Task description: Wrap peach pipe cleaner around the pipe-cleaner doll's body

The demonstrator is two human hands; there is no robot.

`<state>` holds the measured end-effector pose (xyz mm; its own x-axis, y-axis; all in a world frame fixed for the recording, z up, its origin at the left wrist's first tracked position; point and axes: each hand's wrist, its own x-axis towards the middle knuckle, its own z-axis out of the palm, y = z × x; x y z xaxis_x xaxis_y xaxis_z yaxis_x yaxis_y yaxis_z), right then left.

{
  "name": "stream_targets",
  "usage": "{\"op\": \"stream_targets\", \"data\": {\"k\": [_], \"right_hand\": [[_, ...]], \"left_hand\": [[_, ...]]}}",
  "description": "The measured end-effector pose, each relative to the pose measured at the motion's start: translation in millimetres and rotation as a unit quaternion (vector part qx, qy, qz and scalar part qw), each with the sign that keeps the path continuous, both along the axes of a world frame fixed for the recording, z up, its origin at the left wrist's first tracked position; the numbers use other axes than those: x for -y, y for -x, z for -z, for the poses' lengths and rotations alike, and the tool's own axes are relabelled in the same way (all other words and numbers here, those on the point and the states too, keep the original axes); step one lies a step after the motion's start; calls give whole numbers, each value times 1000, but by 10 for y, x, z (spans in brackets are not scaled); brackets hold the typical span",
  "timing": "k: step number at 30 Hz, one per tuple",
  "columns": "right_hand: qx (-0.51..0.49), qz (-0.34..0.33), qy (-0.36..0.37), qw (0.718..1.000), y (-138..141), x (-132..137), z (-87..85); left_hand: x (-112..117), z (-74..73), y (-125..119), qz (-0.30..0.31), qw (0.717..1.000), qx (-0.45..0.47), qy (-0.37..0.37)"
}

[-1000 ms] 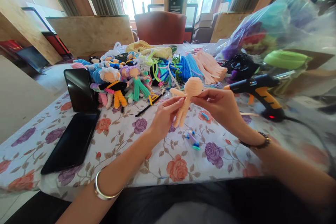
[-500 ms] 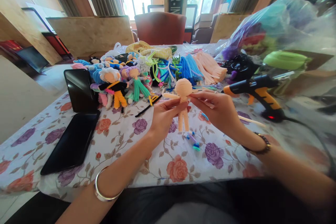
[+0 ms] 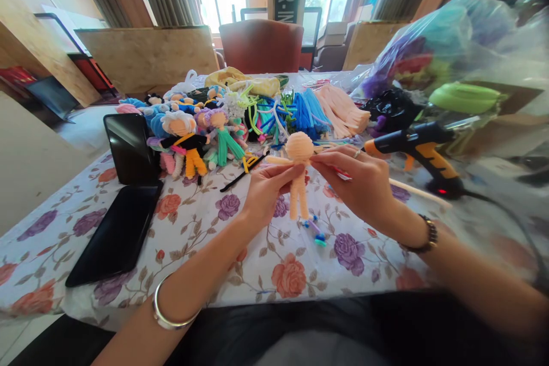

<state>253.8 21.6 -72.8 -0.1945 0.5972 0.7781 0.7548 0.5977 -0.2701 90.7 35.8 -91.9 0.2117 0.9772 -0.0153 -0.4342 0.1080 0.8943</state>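
Observation:
A peach doll body (image 3: 299,148), wound from pipe cleaner, stands upright above the table with a round head, stick arms and two legs. Pinched between thumb and fingers of my left hand (image 3: 268,186), its torso is partly hidden. My right hand (image 3: 358,177) is closed at the doll's shoulder on my right, with its fingertips on a peach pipe cleaner (image 3: 420,191) whose loose end sticks out beyond the hand. Something thin and red shows below the right fingers; its kind cannot be made out. Small blue and purple bits (image 3: 318,234) lie below the doll.
Finished dolls (image 3: 184,137) are piled at the back left beside two black phone-like slabs (image 3: 120,234). Bundled blue pipe cleaners (image 3: 311,111) and peach ones (image 3: 343,108) lie behind. An orange-black glue gun (image 3: 429,154) with a lit red light stands right, its cord trailing.
The doll has dipped slightly and its legs have shifted a little. My right hand has turned and moved slightly to the right; the pipe cleaner's loose end reaches further right.

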Motion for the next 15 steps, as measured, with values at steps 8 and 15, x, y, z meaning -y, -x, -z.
{"op": "stream_targets", "data": {"k": [8, 15], "right_hand": [[73, -20, -62, 995, -68, 18, -73], [118, -54, -176, 976, -84, 2, -89]], "left_hand": [[-10, 3, 13, 56, 998, 22, -15], [-8, -5, 23, 56, 998, 20, -16]]}}
